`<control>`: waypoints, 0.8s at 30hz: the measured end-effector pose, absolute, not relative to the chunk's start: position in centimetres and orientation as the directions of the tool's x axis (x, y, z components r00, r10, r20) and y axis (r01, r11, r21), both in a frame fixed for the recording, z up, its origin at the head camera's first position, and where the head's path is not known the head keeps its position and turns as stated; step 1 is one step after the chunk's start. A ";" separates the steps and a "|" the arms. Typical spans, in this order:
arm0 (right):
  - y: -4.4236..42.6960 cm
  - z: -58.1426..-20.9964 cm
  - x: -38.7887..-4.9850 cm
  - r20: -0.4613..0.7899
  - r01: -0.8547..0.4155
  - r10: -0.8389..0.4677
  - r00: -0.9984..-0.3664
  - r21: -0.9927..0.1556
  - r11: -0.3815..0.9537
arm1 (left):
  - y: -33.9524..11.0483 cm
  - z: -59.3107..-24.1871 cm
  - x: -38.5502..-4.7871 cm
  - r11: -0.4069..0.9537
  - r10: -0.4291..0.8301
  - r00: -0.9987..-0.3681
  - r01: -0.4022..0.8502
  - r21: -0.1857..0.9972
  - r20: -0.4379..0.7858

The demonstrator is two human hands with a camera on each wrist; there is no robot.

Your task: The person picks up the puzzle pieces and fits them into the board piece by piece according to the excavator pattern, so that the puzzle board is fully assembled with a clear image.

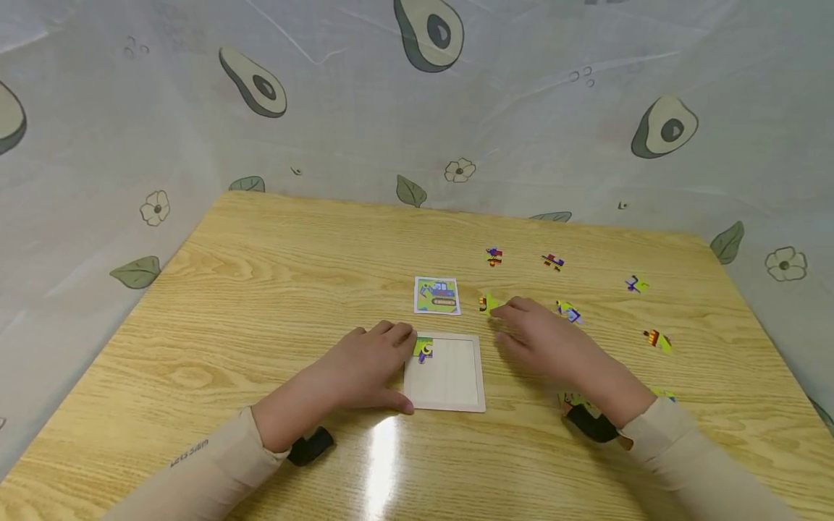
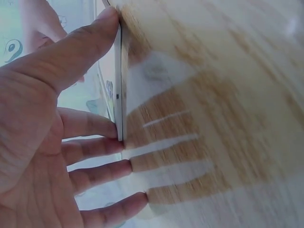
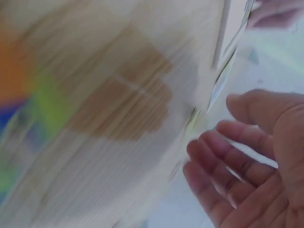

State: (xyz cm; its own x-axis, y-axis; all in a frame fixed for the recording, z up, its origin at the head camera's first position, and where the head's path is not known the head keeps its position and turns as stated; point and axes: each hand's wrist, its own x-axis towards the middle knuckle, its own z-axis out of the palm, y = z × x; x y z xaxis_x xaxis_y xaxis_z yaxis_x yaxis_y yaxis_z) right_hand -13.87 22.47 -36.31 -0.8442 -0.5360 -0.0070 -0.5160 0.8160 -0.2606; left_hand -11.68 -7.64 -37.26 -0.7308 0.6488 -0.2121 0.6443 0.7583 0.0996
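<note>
My left hand [image 1: 371, 365] rests at the left side of a shallow wooden puzzle tray [image 1: 481, 376]. In the left wrist view its thumb and index finger touch the tray's edge [image 2: 118, 85], with the fingers fairly straight. One puzzle piece [image 1: 423, 348], green with purple and yellow, lies in the tray's upper left corner. My right hand [image 1: 544, 336] reaches over the table right of the tray. Its fingertips are at a green puzzle piece [image 1: 485, 304], partly hidden by them; the right wrist view shows the fingers loosely bent and the thumb apart.
A picture card [image 1: 437, 296] of an excavator lies behind the tray. Loose pieces are spread at the back and right, among them one [image 1: 494, 256], another [image 1: 569, 312] and a third [image 1: 658, 340]. More colourful pieces [image 1: 664, 395] lie partly behind the right forearm. A patterned cloth [image 1: 352, 108] hangs behind the table.
</note>
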 end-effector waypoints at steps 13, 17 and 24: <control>29.1 -36.1 -15.8 -0.071 -0.305 -0.319 -0.945 -0.156 0.940 | -8.1 -37.2 -11.5 0.763 0.644 -0.737 0.637 0.111 -0.205; 29.9 -36.5 -16.3 -0.133 -0.239 -0.269 -0.954 -0.201 0.950 | -8.2 -37.2 -11.5 0.759 0.649 -0.733 0.641 0.112 -0.204; 30.7 -37.3 -16.3 -0.108 -0.225 -0.254 -0.961 -0.225 0.948 | -8.0 -37.2 -11.5 0.752 0.658 -0.723 0.647 0.125 -0.211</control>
State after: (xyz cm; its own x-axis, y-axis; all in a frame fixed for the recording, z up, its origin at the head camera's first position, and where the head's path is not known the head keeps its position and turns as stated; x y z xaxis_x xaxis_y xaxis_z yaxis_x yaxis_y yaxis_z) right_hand -16.26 30.74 -37.29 -0.9612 -0.2537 -0.1080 -0.2250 0.9481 -0.2246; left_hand -11.54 -8.01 -37.20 -0.7230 0.6578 -0.2113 0.6474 0.7518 0.1254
